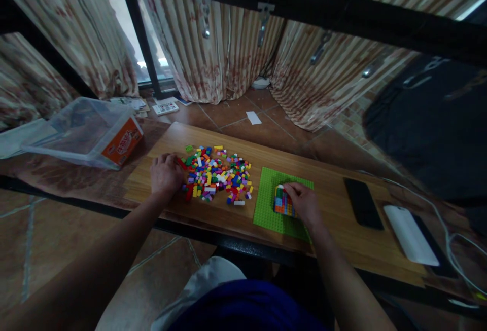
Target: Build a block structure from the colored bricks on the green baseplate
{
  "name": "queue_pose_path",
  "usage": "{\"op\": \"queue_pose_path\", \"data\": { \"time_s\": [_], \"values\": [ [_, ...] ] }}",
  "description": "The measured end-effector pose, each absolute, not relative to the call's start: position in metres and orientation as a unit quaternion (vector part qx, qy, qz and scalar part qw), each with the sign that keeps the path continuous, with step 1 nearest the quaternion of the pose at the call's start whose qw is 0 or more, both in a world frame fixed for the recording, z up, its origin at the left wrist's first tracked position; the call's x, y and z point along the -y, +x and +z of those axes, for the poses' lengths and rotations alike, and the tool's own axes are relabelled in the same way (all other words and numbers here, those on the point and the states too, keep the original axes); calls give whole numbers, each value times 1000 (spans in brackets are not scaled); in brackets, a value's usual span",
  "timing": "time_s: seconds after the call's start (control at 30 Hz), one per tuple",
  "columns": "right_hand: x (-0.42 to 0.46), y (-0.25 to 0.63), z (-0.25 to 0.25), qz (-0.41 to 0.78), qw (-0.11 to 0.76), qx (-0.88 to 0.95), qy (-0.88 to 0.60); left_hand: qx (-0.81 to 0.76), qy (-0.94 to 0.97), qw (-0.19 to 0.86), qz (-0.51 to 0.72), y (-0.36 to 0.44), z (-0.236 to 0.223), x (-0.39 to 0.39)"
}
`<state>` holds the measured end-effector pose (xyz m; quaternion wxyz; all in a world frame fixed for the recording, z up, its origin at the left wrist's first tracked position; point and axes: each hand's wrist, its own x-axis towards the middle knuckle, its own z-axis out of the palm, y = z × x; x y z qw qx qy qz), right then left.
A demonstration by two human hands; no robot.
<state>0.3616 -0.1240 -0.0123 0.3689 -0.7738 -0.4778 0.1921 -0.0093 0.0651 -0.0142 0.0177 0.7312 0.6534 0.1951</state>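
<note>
Bricks lie spread, likely for easy picking, beside the curled left hand; the narrowed right hand seemingly steadies the brick build on the green baseplate. Whether either grips a piece, I cannot tell.

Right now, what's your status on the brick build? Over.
Left hand at left edge of loose toy bricks. Right hand at multicolored brick build on green baseplate. Black phone to baseplate's right, apart from both hands.

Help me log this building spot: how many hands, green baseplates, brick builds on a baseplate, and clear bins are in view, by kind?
Left hand and right hand: 2
Green baseplate: 1
Brick build: 1
Clear bin: 1
Total: 5
</note>
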Motion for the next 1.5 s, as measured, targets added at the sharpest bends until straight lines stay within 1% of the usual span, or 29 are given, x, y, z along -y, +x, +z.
{"op": "queue_pose_path", "data": {
  "time_s": [0.17,0.3,0.47,0.53,0.73,0.9,1.1,1.23,1.5],
  "values": [
    [126,358,-13,167,375,479,-776,-648,735,29,200,-9,-14,-64],
    [126,358,-10,151,359,496,-776,-647,733,29,206,-9,-15,-64],
    [131,336,-1,16,344,546,-764,-652,729,27,207,-8,-17,-64],
    [135,314,2,-7,344,564,-751,-650,730,29,208,-9,-18,-64],
    [143,250,-7,70,364,617,-695,-648,731,24,213,-9,-18,-64],
    [129,248,-13,61,370,586,-719,-649,731,20,208,-8,-17,-63],
    [104,258,-8,79,335,622,-703,-650,731,23,205,-8,-15,-63],
    [94,260,-6,85,319,600,-729,-647,734,24,204,-8,-14,-62],
    [70,257,-3,92,209,587,-776,-645,733,22,214,-9,-17,-64]
  ]
}}
